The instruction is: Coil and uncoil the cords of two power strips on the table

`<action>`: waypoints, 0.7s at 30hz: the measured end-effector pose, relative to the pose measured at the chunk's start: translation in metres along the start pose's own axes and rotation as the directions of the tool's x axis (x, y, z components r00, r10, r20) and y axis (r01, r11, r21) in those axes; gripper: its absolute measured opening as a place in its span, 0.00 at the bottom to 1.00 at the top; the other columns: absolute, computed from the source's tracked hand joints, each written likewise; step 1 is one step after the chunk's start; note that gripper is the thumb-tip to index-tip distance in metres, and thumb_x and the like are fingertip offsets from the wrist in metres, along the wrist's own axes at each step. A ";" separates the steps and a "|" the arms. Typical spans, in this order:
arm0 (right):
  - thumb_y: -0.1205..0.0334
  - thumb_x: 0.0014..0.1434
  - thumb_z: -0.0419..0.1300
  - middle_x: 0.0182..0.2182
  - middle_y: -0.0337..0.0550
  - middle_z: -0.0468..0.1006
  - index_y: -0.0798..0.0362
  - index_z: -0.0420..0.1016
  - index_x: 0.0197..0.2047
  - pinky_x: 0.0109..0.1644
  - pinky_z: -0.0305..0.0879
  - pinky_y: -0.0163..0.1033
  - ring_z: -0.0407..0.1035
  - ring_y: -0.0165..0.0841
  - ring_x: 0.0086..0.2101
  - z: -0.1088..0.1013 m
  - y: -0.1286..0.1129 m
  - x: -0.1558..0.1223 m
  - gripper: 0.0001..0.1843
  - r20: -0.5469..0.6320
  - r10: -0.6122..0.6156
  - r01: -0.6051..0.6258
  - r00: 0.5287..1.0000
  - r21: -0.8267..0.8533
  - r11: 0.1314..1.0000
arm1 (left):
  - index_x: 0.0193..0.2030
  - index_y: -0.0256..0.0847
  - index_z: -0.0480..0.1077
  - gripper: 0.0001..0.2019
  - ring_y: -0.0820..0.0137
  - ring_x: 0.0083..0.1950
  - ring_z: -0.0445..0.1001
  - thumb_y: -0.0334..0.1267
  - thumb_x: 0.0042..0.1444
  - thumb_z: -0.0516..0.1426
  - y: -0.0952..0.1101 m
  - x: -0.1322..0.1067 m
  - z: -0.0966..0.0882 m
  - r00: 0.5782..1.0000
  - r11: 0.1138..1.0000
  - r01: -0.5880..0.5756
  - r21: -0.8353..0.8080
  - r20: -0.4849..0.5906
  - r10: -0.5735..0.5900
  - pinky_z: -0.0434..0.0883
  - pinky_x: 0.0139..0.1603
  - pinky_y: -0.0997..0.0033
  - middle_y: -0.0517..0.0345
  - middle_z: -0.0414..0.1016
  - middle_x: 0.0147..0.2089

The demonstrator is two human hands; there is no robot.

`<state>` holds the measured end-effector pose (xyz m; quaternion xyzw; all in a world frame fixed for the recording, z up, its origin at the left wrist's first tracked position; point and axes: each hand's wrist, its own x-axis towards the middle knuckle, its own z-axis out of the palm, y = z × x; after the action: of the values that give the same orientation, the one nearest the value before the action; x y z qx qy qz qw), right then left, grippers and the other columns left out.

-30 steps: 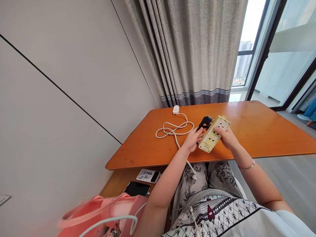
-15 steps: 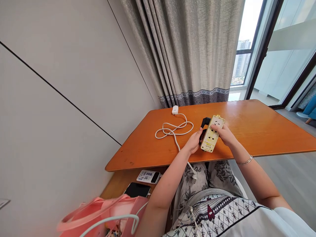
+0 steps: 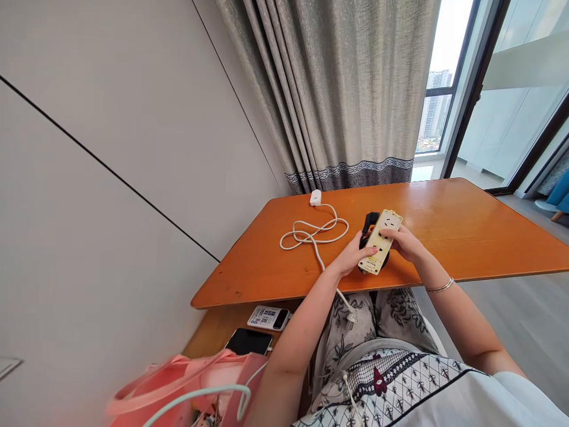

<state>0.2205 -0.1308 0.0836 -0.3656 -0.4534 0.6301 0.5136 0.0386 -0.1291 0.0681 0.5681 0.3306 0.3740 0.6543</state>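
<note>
A yellowed power strip (image 3: 383,240) is held tilted above the front of the orange-brown table, its socket face up. My left hand (image 3: 354,256) grips its lower left side, the thumb lying across the face. From the right, my right hand (image 3: 405,242) holds the other side with its thumb on the sockets. Behind the strip a black cord with a plug (image 3: 370,221) is bunched; most of it is hidden by the strip and my fingers. To the left, a white extension cord (image 3: 311,233) lies in loose loops.
The white cord's socket block (image 3: 315,197) sits at the table's (image 3: 466,237) back edge; its plug (image 3: 351,318) hangs over my lap. Lower left are a white power bank (image 3: 267,318), a black phone (image 3: 249,341) and a pink bag (image 3: 151,388). A curtain (image 3: 351,89) hangs behind.
My left thumb has come over onto the strip's face, and the strip has shifted slightly left. More black cord shows at its right lower side. The white cord lies as before.
</note>
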 end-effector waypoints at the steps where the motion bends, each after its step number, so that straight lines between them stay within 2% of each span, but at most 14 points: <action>1: 0.56 0.40 0.74 0.39 0.45 0.85 0.52 0.80 0.39 0.41 0.74 0.41 0.78 0.39 0.37 -0.003 0.000 0.000 0.21 0.021 0.016 -0.016 1.000 0.012 1.000 | 0.58 0.40 0.64 0.39 0.53 0.57 0.71 0.48 0.40 0.71 0.000 0.000 -0.001 1.000 1.000 0.004 0.012 0.001 -0.004 0.70 0.53 0.58 0.46 0.73 0.57; 4: 0.58 0.40 0.74 0.41 0.47 0.85 0.52 0.81 0.40 0.44 0.75 0.43 0.79 0.40 0.38 -0.010 0.004 0.002 0.21 0.073 0.041 -0.044 0.997 0.045 0.998 | 0.56 0.39 0.64 0.38 0.55 0.55 0.72 0.49 0.40 0.71 0.002 0.000 -0.002 1.000 0.998 0.018 0.065 0.016 -0.019 0.70 0.51 0.59 0.48 0.73 0.55; 7: 0.59 0.40 0.73 0.41 0.48 0.85 0.53 0.80 0.41 0.46 0.75 0.46 0.79 0.42 0.39 -0.012 0.008 0.002 0.22 0.080 0.018 -0.024 0.997 0.073 0.997 | 0.53 0.40 0.64 0.35 0.55 0.55 0.72 0.48 0.40 0.71 0.002 0.000 -0.001 1.000 0.994 -0.023 0.105 0.012 0.022 0.70 0.53 0.59 0.50 0.73 0.52; 10: 0.60 0.40 0.71 0.42 0.47 0.85 0.51 0.80 0.44 0.46 0.76 0.47 0.79 0.43 0.40 -0.009 0.009 0.001 0.24 0.052 -0.033 0.028 0.998 0.105 0.994 | 0.53 0.42 0.63 0.34 0.55 0.57 0.71 0.48 0.41 0.71 -0.003 0.001 0.001 0.997 0.996 -0.071 0.054 -0.004 0.071 0.69 0.55 0.58 0.51 0.73 0.53; 14: 0.61 0.40 0.71 0.48 0.46 0.83 0.48 0.78 0.51 0.47 0.75 0.47 0.78 0.44 0.44 -0.004 0.008 -0.002 0.31 0.031 -0.070 0.066 0.997 0.110 0.992 | 0.53 0.44 0.62 0.34 0.58 0.57 0.71 0.47 0.41 0.72 -0.010 0.003 0.001 0.995 0.996 -0.093 -0.006 -0.036 0.093 0.67 0.58 0.60 0.52 0.71 0.55; 17: 0.61 0.40 0.71 0.51 0.46 0.82 0.48 0.77 0.53 0.47 0.75 0.46 0.78 0.44 0.45 -0.004 0.007 -0.003 0.33 0.035 -0.070 0.066 0.997 0.106 0.992 | 0.52 0.45 0.62 0.34 0.59 0.56 0.71 0.45 0.40 0.73 -0.010 0.003 -0.002 0.997 0.998 -0.066 -0.004 -0.041 0.066 0.68 0.57 0.60 0.54 0.71 0.52; 21: 0.62 0.40 0.71 0.49 0.44 0.83 0.47 0.77 0.53 0.47 0.75 0.45 0.78 0.42 0.43 -0.006 0.008 -0.003 0.33 0.059 -0.071 0.062 0.996 0.137 0.989 | 0.52 0.44 0.62 0.35 0.58 0.53 0.73 0.45 0.39 0.73 -0.006 0.003 -0.004 0.999 1.000 -0.019 0.007 -0.026 0.019 0.70 0.54 0.59 0.55 0.71 0.48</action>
<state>0.2236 -0.1328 0.0739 -0.2944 -0.4379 0.6531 0.5432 0.0376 -0.1246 0.0614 0.5684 0.3349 0.3865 0.6445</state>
